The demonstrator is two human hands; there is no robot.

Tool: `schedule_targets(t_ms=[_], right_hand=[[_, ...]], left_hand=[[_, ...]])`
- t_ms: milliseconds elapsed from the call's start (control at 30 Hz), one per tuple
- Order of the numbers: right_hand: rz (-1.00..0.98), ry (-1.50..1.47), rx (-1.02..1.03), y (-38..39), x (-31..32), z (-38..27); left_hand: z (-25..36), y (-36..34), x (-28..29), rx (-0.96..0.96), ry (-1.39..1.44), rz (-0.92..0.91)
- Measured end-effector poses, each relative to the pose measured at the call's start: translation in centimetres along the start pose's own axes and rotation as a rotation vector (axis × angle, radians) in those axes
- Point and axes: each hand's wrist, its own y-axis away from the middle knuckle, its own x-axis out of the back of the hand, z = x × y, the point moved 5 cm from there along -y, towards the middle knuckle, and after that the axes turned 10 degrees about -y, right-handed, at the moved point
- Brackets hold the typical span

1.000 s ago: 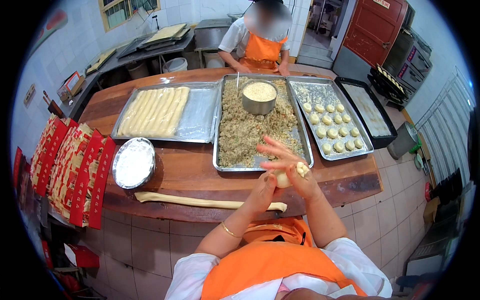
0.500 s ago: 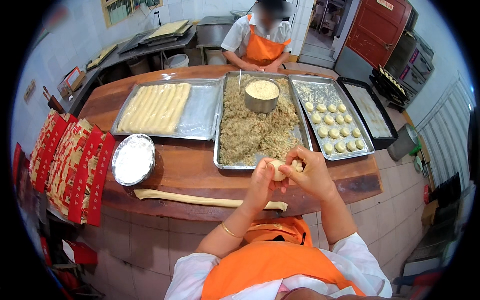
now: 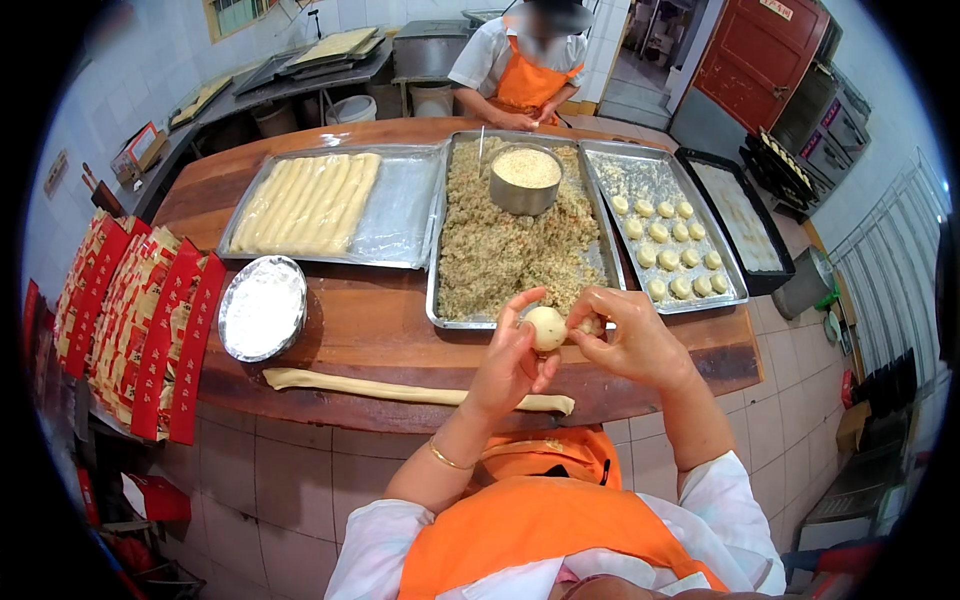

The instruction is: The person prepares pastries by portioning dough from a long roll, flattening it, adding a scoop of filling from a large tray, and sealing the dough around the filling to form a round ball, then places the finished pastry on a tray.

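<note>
My left hand (image 3: 508, 360) cradles a round, pale dough ball (image 3: 546, 328) with its fingers curled round the side. Touching the ball's right side, my right hand (image 3: 635, 338) pinches a small lump of dough (image 3: 592, 325) between thumb and fingers. Both hands are over the near edge of a metal tray of crumbly brown-green filling (image 3: 500, 255). Below my left wrist, a long dough rope (image 3: 380, 389) lies along the front of the wooden table (image 3: 340, 335). Whether the lump is still joined to the ball, I cannot tell.
A round pan of pale crumbs (image 3: 525, 168) sits on the filling. Right of it, a metal tray (image 3: 630, 165) carries several formed dough balls. To the left are a tray of dough ropes (image 3: 310, 205), a flour bowl (image 3: 262, 310) and red packaging (image 3: 130, 330). Opposite stands a person in an orange apron (image 3: 530, 80).
My right hand has drawn slightly right, and the dough ball has shifted a little left and shows more fully. Across the table, the other person's hands and head have moved.
</note>
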Motion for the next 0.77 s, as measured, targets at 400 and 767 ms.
schedule_targets(t_ms=[400,767], right_hand=[[-0.094,0.016,0.083,-0.3,-0.1,-1.7],[-0.2,0.116,0.125,0.3,0.1,-1.6]], left_hand=[[0.1,0.5,-0.3,0.07,-0.011,-0.066],[-1.3,0.2,0.4,0.098,-0.122,-0.212]])
